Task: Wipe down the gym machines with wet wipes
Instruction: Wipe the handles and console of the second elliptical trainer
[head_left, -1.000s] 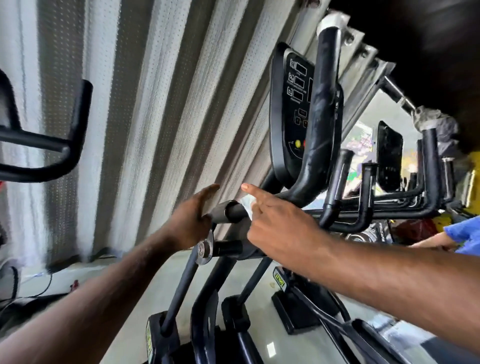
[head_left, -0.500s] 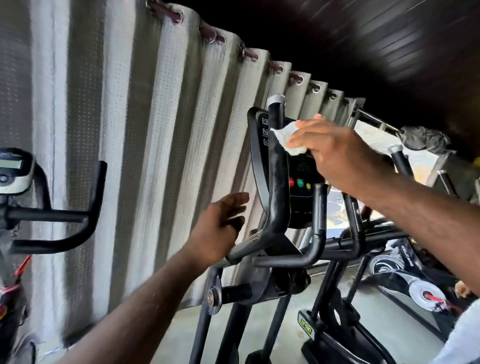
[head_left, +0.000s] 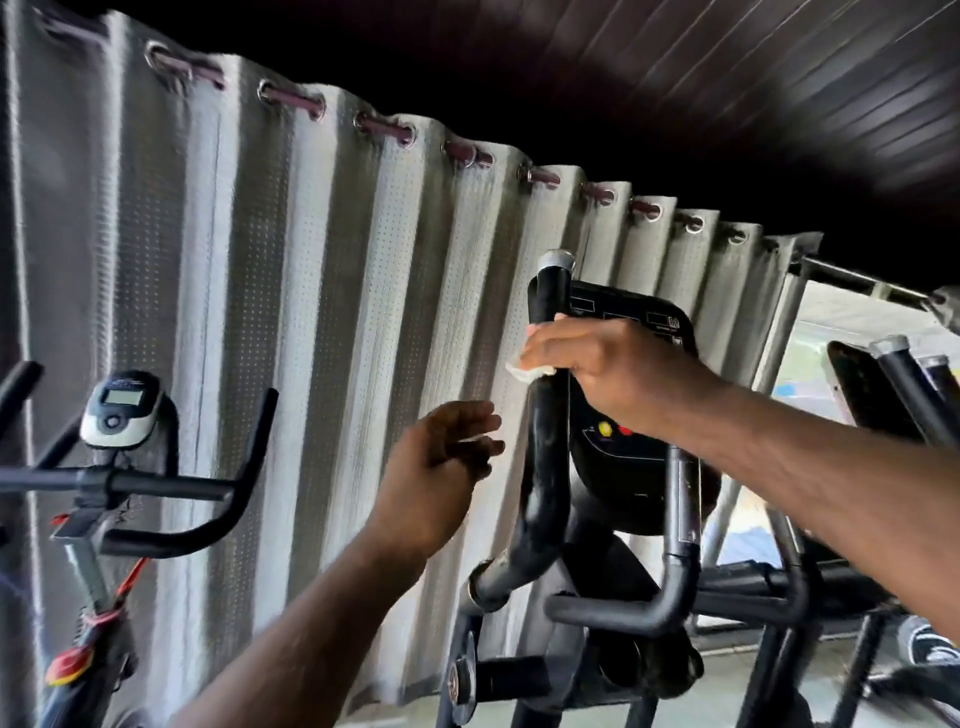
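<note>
Right hand (head_left: 597, 364) with wet wipe (head_left: 523, 370) around handlebar (head_left: 545, 452) (left hand (head_left: 436, 483) apart)

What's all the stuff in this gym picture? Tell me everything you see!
curtain: one, silver-grey, hanging behind the machines.
ceiling: one, dark brown, along the top.
elliptical handle: one, black, upright, centre.
console: one, black with yellow and red buttons, behind the handle.
bike handlebars: one set, black, left.
bike display: one, white and grey, above the handlebars.
second machine: one, black, far right.
wet wipe: one, white, on the handle under the right hand.
left hand: beside the handle, holding nothing.
right hand: grips the wipe around the handle.
</note>
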